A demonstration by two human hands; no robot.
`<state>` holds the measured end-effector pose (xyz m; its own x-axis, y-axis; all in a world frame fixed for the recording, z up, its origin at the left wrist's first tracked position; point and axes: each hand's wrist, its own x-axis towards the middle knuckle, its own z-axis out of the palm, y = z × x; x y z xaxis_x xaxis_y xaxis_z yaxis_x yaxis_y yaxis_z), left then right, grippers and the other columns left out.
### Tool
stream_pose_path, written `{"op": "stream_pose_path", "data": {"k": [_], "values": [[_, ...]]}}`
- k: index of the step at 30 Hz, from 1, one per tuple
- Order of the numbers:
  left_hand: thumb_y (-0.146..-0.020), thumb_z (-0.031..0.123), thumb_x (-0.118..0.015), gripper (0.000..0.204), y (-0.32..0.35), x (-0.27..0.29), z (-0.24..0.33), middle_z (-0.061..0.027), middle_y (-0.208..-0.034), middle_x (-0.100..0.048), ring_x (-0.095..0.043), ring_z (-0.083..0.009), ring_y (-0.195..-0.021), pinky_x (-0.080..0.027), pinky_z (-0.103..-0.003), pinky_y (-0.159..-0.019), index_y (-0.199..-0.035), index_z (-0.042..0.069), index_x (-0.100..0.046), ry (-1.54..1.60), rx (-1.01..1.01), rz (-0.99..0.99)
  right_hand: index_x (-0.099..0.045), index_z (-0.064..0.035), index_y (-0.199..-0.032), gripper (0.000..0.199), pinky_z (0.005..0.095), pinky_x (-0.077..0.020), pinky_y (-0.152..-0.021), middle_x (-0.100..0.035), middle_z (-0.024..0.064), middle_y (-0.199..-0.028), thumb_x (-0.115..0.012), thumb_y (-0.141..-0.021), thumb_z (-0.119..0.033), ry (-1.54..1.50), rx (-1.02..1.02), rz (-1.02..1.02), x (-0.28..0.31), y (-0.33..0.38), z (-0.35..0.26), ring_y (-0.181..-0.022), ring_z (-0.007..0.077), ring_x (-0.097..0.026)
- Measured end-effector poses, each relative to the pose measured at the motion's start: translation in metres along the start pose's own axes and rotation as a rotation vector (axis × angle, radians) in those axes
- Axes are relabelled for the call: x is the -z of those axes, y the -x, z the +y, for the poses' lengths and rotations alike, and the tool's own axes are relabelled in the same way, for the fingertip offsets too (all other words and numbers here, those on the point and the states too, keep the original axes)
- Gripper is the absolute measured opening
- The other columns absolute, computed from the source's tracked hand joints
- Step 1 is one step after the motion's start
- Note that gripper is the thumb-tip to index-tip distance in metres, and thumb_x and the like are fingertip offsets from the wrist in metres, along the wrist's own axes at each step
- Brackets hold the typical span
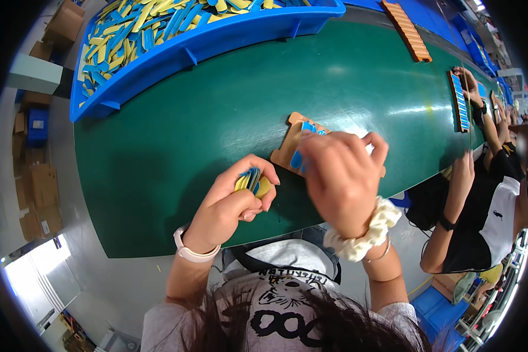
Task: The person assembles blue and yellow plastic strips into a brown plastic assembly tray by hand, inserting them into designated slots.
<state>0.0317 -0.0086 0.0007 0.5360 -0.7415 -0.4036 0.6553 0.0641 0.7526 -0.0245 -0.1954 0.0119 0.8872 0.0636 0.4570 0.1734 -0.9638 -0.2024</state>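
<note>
My left hand (220, 214) is closed round a small stack of flat blue and yellow strips (252, 182), their ends fanned out above the thumb. To the right of it, a brown slotted tray (286, 145) lies on the green table with blue strips (297, 159) in its left part. Over that tray bends my right hand (346, 182), fingers curled down and fingertips at the blue strips. Motion smears those fingertips, and I cannot make out what is between them. Most of the tray's right side is hidden beneath this hand.
A large blue bin (188, 54) heaped with blue and yellow strips stands at the far left of the green table (217, 111). Another slotted brown rack (406, 30) lies at the back. On the right, a co-worker's hand (468, 85) holds a rack of blue strips (459, 101).
</note>
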Motion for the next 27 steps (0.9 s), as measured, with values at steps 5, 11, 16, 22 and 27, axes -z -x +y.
{"op": "stream_pose_path", "data": {"k": [5,11,16,22,27], "values": [[-0.073,-0.001,-0.040,0.028,-0.002,0.000,-0.001,-0.0056,-0.071,-0.049,-0.032,-0.0051,-0.054,-0.027,-0.019,-0.048,-0.100,0.002,-0.049,0.048,-0.017,0.031,-0.064,-0.0071,-0.096,0.024,0.0467,-0.0306,-0.082,-0.065,0.0025,-0.100,-0.064,-0.073,-0.013,0.106,-0.011,-0.116,-0.013,0.015,-0.026,-0.098,0.0181,-0.056],[-0.067,0.001,-0.042,0.031,-0.006,0.001,0.001,-0.0105,-0.069,-0.048,-0.033,-0.0076,-0.050,-0.027,-0.021,-0.044,-0.097,0.001,-0.046,0.061,-0.052,0.147,-0.060,-0.0112,-0.108,0.029,0.0606,-0.0199,-0.096,-0.064,-0.0019,-0.106,-0.066,-0.081,-0.017,0.040,-0.145,-0.165,-0.010,0.019,-0.019,-0.118,0.0265,-0.049],[-0.067,0.001,-0.041,0.031,-0.005,0.002,-0.001,-0.0106,-0.070,-0.048,-0.033,-0.0077,-0.050,-0.026,-0.021,-0.043,-0.097,0.001,-0.045,0.122,-0.077,0.159,-0.063,-0.0121,-0.105,0.026,0.0605,-0.0095,-0.102,-0.057,0.0023,-0.124,-0.066,-0.079,-0.011,0.041,-0.206,-0.148,0.011,0.020,-0.007,-0.127,0.0301,-0.043],[-0.067,0.001,-0.040,0.031,-0.009,-0.004,-0.001,-0.0104,-0.070,-0.047,-0.032,-0.0077,-0.050,-0.024,-0.021,-0.041,-0.097,0.001,-0.044,0.133,-0.091,0.139,-0.068,-0.0152,-0.104,0.023,0.0625,-0.0044,-0.103,-0.051,0.0045,-0.133,-0.066,-0.081,-0.019,0.148,-0.304,-0.226,0.018,0.039,0.004,-0.133,0.0341,-0.031],[-0.067,0.000,-0.039,0.031,-0.010,-0.003,-0.004,-0.0100,-0.070,-0.047,-0.032,-0.0076,-0.050,-0.024,-0.021,-0.041,-0.098,0.001,-0.044,0.140,-0.089,0.127,-0.067,-0.0125,-0.103,0.024,0.0649,-0.0073,-0.101,-0.050,0.0064,-0.132,-0.065,-0.081,-0.023,0.193,-0.257,-0.173,0.017,0.032,0.009,-0.131,0.0340,-0.033]]}}
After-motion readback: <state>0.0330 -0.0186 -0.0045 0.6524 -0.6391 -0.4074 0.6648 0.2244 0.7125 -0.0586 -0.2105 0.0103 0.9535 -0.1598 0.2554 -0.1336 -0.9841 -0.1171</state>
